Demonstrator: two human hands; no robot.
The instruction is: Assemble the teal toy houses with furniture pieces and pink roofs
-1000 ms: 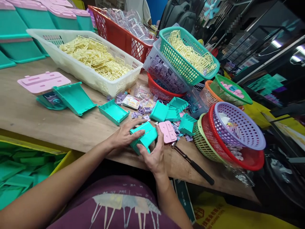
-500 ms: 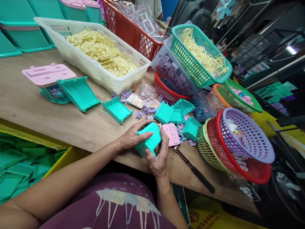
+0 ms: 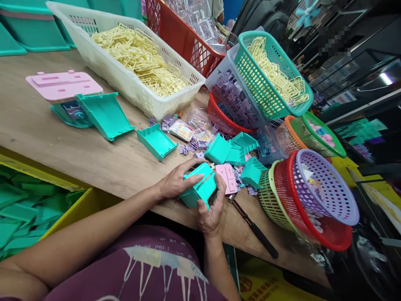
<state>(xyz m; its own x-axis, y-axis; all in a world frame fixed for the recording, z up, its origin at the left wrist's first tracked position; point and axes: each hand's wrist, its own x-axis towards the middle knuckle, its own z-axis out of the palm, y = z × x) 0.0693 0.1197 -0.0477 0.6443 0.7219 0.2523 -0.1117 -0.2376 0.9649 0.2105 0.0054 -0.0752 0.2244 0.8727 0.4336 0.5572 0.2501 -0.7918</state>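
Between both hands, just above the table's front edge, is a teal plastic box point(image 3: 196, 193) made of two shells, with a narrow gap showing along its seam. My left hand point(image 3: 174, 180) is closed round its left side, thumb lying across the top. On the right side, my right hand point(image 3: 212, 211) grips it with the fingers at the far edge and the thumb at the near corner. The underside is hidden. A pink panel point(image 3: 227, 179) lies just beyond my right fingers. Beside it rests a metal-shafted tool with a black handle point(image 3: 265, 240). One teal shell point(image 3: 157, 141) lies open side up past my left hand.
A finished-looking pink-topped teal box point(image 3: 67, 90) stands left, with a teal shell point(image 3: 105, 115) leaning on it. Behind is a white basket point(image 3: 150, 100) of cream plastic parts. Stacked baskets point(image 3: 326, 184) crowd the right. A yellow bin point(image 3: 72, 209) with teal pieces sits below the table.
The view has shifted and tilted slightly. Both hands keep their hold on the box, which has turned a little, and its seam gap shows wider.
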